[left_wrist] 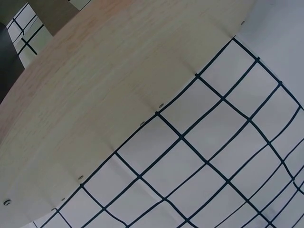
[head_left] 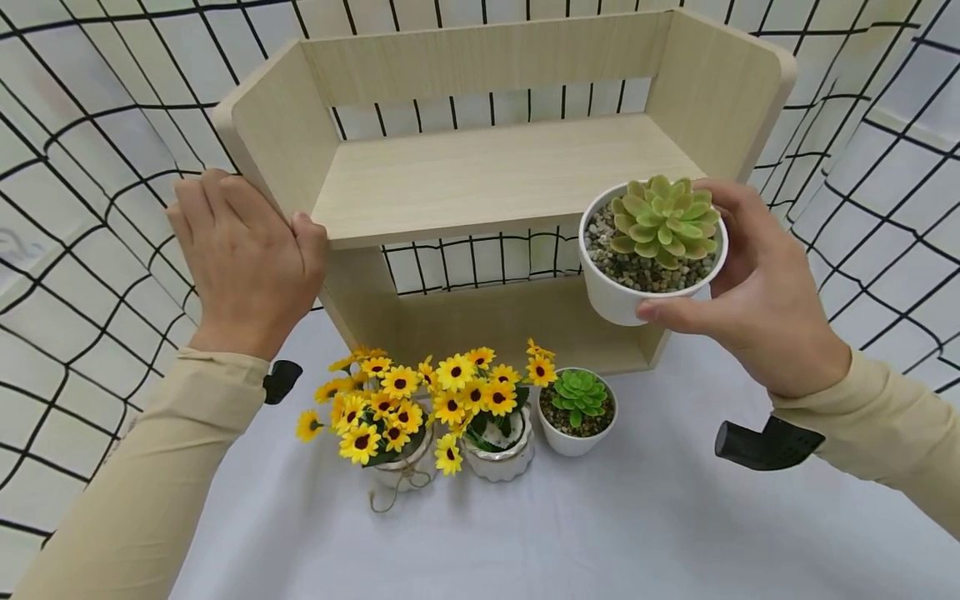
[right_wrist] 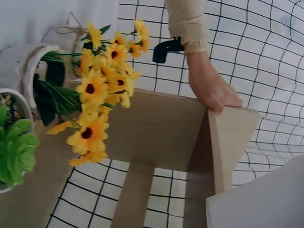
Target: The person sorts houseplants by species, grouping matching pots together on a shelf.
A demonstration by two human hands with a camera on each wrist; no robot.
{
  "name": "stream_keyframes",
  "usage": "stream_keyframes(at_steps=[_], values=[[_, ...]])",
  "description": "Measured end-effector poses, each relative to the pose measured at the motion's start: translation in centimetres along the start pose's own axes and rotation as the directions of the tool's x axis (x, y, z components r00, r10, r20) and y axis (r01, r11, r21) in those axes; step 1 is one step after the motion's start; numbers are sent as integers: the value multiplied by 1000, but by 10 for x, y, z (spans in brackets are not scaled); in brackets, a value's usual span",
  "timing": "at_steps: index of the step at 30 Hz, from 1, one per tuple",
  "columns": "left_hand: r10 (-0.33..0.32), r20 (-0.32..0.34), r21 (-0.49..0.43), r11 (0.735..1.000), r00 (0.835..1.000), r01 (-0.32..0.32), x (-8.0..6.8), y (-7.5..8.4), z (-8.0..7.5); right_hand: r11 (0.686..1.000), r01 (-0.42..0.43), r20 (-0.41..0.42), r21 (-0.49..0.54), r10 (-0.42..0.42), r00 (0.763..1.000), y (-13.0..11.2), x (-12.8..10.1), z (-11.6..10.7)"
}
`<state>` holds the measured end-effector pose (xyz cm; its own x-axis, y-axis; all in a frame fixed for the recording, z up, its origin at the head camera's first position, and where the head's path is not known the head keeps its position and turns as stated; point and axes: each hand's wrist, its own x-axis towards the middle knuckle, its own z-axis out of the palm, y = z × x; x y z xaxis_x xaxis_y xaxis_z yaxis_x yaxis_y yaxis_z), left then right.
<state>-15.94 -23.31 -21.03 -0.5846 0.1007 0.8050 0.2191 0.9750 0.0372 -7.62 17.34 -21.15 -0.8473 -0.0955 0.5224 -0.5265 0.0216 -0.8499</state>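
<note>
My right hand [head_left: 772,283] pinches the rim and side of a white pot [head_left: 618,304] with a yellow-green succulent [head_left: 663,221] set in gravel. It holds the pot upright in front of the upper board of a pale wooden two-tier shelf [head_left: 487,175]. At the shelf's left side panel [head_left: 281,125], my left hand [head_left: 243,258] grips the front edge, its thumb at the board's corner. The right wrist view shows this left hand [right_wrist: 211,88] on the panel too. In the left wrist view, only the panel [left_wrist: 109,90] shows, not the hand.
On the white cloth [head_left: 525,533] before the shelf stand two pots of yellow flowers [head_left: 382,408] [head_left: 487,392] and a small green succulent [head_left: 577,396] in a white pot. Black wire mesh [head_left: 97,250] encloses the back and both sides.
</note>
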Motion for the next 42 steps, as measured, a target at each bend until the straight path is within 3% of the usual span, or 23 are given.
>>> stream_keyframes(at_steps=[12,20,28,42], values=[[10,13,4,1000,1000,-10,0,-1,0,982,50,-100,183,-31,994,-27,35,8],[17,-20,3,1000,1000,-17,-2,-2,2,983,18,-140,181,8,990,-35,65,14],[18,-6,15,1000,1000,-18,-2,-4,1,984,-20,-178,178,52,983,-29,98,20],[32,-27,22,999,999,-31,-1,-3,1,979,-183,-228,92,200,953,-10,141,31]])
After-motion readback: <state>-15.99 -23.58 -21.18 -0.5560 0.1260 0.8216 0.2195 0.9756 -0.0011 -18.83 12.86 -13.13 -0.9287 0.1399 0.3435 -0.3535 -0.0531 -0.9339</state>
